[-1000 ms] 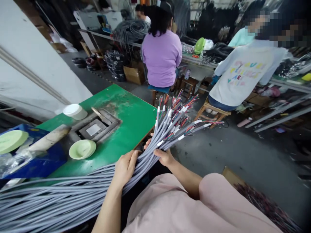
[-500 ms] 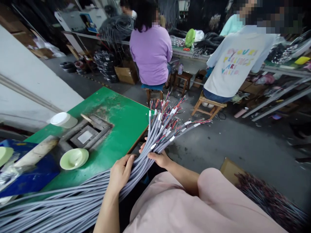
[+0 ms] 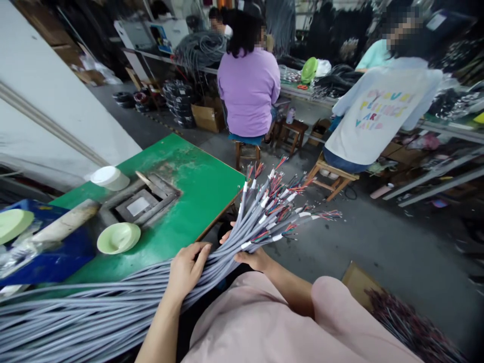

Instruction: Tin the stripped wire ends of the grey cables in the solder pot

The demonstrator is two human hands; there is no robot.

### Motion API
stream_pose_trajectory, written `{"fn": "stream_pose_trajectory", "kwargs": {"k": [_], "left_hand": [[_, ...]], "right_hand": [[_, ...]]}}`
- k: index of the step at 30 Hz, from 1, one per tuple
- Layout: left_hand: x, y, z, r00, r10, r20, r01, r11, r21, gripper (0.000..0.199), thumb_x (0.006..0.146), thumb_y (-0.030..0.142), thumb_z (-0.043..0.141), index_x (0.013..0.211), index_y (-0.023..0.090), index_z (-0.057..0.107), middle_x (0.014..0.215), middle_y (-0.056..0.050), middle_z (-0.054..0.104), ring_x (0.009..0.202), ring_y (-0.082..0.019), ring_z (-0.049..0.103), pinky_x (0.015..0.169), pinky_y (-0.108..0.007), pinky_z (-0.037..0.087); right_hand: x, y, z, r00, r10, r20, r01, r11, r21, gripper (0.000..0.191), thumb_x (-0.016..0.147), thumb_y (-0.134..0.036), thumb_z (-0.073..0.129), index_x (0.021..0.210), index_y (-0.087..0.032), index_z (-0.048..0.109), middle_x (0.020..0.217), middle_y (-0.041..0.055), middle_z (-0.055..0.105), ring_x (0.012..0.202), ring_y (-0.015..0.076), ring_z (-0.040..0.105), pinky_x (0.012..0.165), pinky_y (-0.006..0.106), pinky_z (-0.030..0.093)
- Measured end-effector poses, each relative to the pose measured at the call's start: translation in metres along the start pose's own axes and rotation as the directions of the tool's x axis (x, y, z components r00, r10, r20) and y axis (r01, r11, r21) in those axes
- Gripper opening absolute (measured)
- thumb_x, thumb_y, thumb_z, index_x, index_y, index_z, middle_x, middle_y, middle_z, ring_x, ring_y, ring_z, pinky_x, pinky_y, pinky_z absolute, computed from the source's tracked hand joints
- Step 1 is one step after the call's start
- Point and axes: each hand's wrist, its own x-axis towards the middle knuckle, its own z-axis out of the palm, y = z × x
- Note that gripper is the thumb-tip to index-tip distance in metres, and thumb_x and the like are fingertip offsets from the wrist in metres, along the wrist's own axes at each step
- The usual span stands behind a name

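A thick bundle of grey cables (image 3: 124, 307) runs from the lower left, across the green table's front edge, toward the middle. White bands and bare red, black and green wire ends fan out at its far end. My left hand (image 3: 189, 267) lies over the top of the bundle, fingers curled round it. Close to the banded ends, my right hand (image 3: 253, 256) wraps the bundle from below, its thumb on the near side and fingertips showing on the far side.
On the green table (image 3: 204, 186) are a metal frame (image 3: 113, 204), a white tub (image 3: 109, 178), a pale green bowl (image 3: 118, 238) and a blue bin (image 3: 68, 257). Two people sit on stools ahead. More wires (image 3: 412, 322) lie at the lower right.
The wire ends and my right hand sit slightly lower in view, and the fan of ends is tilted more to the right. Both hands keep hold. The surroundings have shifted right with the camera.
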Motion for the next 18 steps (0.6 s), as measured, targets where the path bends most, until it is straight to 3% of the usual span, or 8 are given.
{"fn": "stream_pose_trajectory", "kwargs": {"k": [3, 6, 11, 15, 18], "left_hand": [[0.000, 0.002, 0.002, 1.000, -0.024, -0.004, 0.024, 1.000, 0.000, 0.042, 0.090, 0.050, 0.039, 0.088, 0.022, 0.070, 0.090, -0.005, 0.073, 0.083, -0.022, 0.065, 0.078, -0.030, 0.047], [0.000, 0.008, 0.002, 0.999, -0.039, -0.004, 0.039, 0.999, -0.029, 0.043, 0.090, 0.050, 0.039, 0.088, 0.020, 0.070, 0.090, -0.006, 0.072, 0.084, -0.021, 0.064, 0.078, -0.029, 0.044], [0.010, 0.004, -0.001, 0.996, -0.075, -0.054, 0.063, 0.980, -0.189, 0.041, 0.089, 0.047, 0.045, 0.086, 0.014, 0.069, 0.076, -0.003, 0.068, 0.070, -0.015, 0.058, 0.066, -0.023, 0.039], [0.017, 0.000, -0.003, 0.990, -0.101, -0.097, 0.070, 0.957, -0.280, 0.038, 0.088, 0.043, 0.048, 0.083, 0.010, 0.067, 0.069, -0.002, 0.061, 0.064, -0.011, 0.050, 0.061, -0.021, 0.035], [0.020, 0.000, -0.004, 0.987, -0.111, -0.116, 0.068, 0.944, -0.321, 0.036, 0.088, 0.040, 0.050, 0.081, 0.009, 0.065, 0.066, 0.000, 0.056, 0.062, -0.010, 0.044, 0.060, -0.021, 0.034]], "right_hand": [[-0.002, 0.000, -0.002, 1.000, 0.020, -0.008, -0.020, 1.000, -0.017, 0.071, 0.075, -0.049, 0.072, 0.136, -0.029, 0.041, 0.109, 0.0049, 0.065, 0.111, 0.0217, 0.060, 0.106, 0.048, 0.038], [-0.002, 0.000, -0.003, 0.995, 0.054, -0.087, -0.055, 0.998, -0.008, 0.064, 0.075, -0.047, 0.072, 0.131, -0.030, 0.047, 0.111, 0.0027, 0.065, 0.110, 0.0204, 0.061, 0.108, 0.047, 0.037], [0.023, 0.006, -0.004, 0.974, 0.129, -0.185, -0.133, 0.991, -0.008, 0.040, 0.077, -0.046, 0.069, 0.109, -0.022, 0.064, 0.101, 0.0019, 0.068, 0.102, 0.0198, 0.065, 0.102, 0.046, 0.044], [0.046, 0.006, -0.006, 0.980, 0.063, -0.186, -0.090, 0.986, -0.141, 0.038, 0.078, -0.046, 0.066, 0.103, -0.017, 0.066, 0.101, 0.0034, 0.068, 0.108, 0.0198, 0.063, 0.096, 0.042, 0.050], [0.060, 0.003, -0.009, 0.989, -0.010, -0.144, -0.025, 0.970, -0.240, 0.040, 0.079, -0.048, 0.065, 0.106, -0.018, 0.065, 0.106, 0.0042, 0.067, 0.115, 0.0172, 0.058, 0.101, 0.040, 0.046]]}}
